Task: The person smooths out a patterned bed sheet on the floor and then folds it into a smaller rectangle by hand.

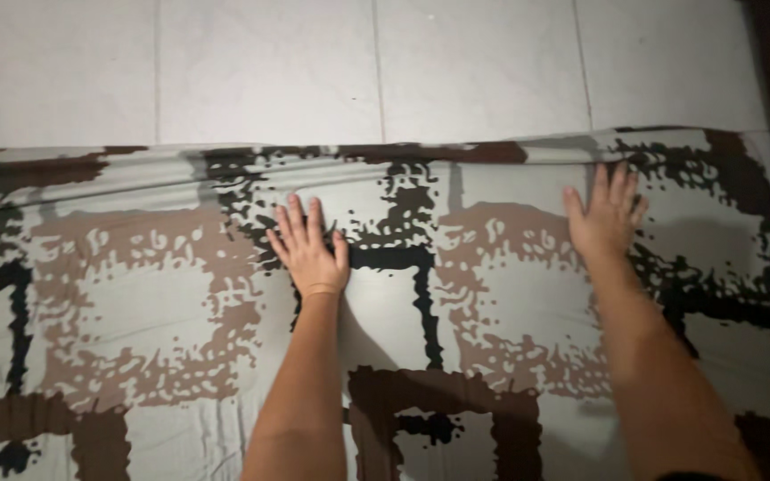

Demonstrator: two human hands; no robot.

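Both hands are flat on the cloth. The left hand [307,249] lies palm down just left of the frame's middle, fingers spread and pointing to the top of the frame, gripping nothing. The right hand [606,218] does the same over at the right, palm down and open, fingertips close to the far fold, with nothing in its grasp.

Under them is the patterned sheet [153,303], pale grey with blocky brown and black squares and speckled edges. It fills the whole lower part of the frame from left edge to right edge. Its far edge [225,165] runs across the frame just above the hands as a long folded ridge, slightly raised and doubled over. The left hand sits a little below that ridge; the right hand is nearly touching it.

Above the ridge, across the top of the frame, is the tiled floor [269,71], light tiles with thin joints. Both forearms come up from the bottom edge.
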